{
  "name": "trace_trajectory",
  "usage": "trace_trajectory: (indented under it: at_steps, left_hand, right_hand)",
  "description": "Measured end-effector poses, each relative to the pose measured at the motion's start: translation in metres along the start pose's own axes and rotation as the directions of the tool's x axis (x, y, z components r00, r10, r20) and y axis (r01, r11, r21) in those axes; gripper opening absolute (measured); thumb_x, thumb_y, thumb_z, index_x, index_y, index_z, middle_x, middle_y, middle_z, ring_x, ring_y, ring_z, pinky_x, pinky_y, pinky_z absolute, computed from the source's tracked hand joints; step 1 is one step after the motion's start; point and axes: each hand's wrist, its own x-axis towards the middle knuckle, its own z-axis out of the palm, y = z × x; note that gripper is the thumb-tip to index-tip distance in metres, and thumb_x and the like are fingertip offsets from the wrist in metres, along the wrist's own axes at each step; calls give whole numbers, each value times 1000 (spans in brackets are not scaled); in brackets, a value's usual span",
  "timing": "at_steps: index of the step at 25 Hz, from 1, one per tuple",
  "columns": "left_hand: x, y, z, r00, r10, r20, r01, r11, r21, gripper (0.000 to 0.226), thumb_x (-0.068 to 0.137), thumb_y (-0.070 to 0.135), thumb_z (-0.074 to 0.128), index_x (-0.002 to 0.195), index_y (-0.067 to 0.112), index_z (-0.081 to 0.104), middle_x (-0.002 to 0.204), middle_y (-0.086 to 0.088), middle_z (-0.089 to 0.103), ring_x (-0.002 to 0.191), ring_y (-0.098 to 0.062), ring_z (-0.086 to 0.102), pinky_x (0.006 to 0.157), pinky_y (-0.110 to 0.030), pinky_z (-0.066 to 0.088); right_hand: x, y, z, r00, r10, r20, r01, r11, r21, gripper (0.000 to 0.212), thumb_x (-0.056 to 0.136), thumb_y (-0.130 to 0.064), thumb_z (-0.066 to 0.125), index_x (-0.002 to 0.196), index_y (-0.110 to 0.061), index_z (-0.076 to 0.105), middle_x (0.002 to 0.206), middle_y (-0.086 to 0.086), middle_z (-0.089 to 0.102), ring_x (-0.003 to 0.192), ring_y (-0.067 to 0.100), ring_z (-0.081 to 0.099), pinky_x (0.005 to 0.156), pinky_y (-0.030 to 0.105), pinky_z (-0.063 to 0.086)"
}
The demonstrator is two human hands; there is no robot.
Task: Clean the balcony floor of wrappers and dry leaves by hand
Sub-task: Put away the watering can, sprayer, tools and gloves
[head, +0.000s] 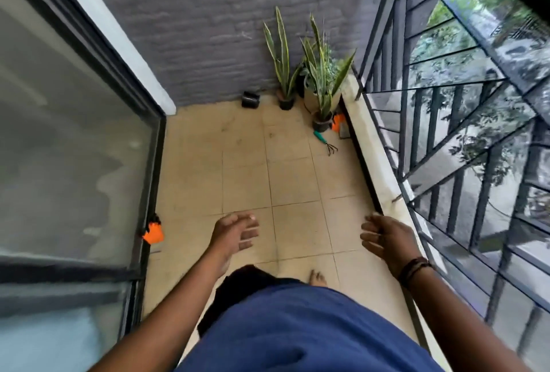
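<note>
Seen from the head camera, looking down. 2 bare arms stretched forward and down over the beige tiled balcony floor (244,169). Left hand (235,230) held out in the air, palm turned inward, fingers loosely spread and a little bent, holding nothing. Right hand (387,236) hanging near the pale stone ledge (375,160), back of hand up, fingers curled loosely under, holding nothing, touching nothing. Dark cord bracelet (413,267) wrapped around the right wrist. Blue shirt (300,330) filling the bottom, with 1 bare foot (318,278) peeking out on the tiles.

No wrappers or dry leaves that can be made out on the floor; only faint dark smudges on the far tiles. Green-handled small garden rake (325,143) lying flat near the ledge. 3 tall striped green potted plants (315,74) standing in the far corner by the grey brick wall (193,14). Small black box-shaped thing (250,99) against the wall. Orange thing (153,231) at the foot of the glass sliding door (74,133). Black metal railing (464,121) on the right. No readable writing anywhere.
</note>
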Motion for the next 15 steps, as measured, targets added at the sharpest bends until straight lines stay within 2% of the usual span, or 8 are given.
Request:
trace_trajectory:
  at_steps: [4, 8, 11, 15]
  left_hand:
    - [58, 75, 4, 998, 33, -52, -36, 998, -44, 12, 100, 14, 59, 108, 15, 69, 105, -10, 74, 93, -26, 70, 78, -34, 53]
    - [148, 136, 0, 999, 17, -41, -16, 1000, 12, 17, 100, 15, 58, 113, 12, 69, 105, -9, 75, 90, -24, 71, 79, -34, 52]
    - [228, 188, 3, 999, 41, 18, -42, 994, 99, 19, 100, 19, 60, 116, 15, 69, 111, -8, 75, 95, -23, 72, 85, -37, 52]
    - [318, 267, 35, 991, 16, 136, -42, 980, 196, 16, 102, 21, 58, 112, 19, 70, 108, -5, 76, 99, -23, 72, 86, -38, 53]
  right_hand:
    - [62, -71, 55, 999, -23, 41, 22, 999, 27, 18, 97, -23, 61, 99, -9, 71, 83, 8, 70, 68, 22, 67, 70, 33, 55]
    - [127, -121, 105, 1000, -7, 18, 6, 999, 53, 22, 97, -26, 62, 102, -7, 72, 84, 9, 71, 72, 24, 67, 72, 34, 56]
    - [174, -149, 138, 997, 35, -70, -29, 996, 90, 22, 96, -26, 63, 103, -7, 72, 81, 8, 71, 69, 23, 67, 68, 32, 56]
    - [223, -212, 190, 985, 79, -150, -55, 986, 157, 20, 97, -28, 60, 98, -11, 71, 84, 7, 70, 67, 21, 67, 63, 29, 53]
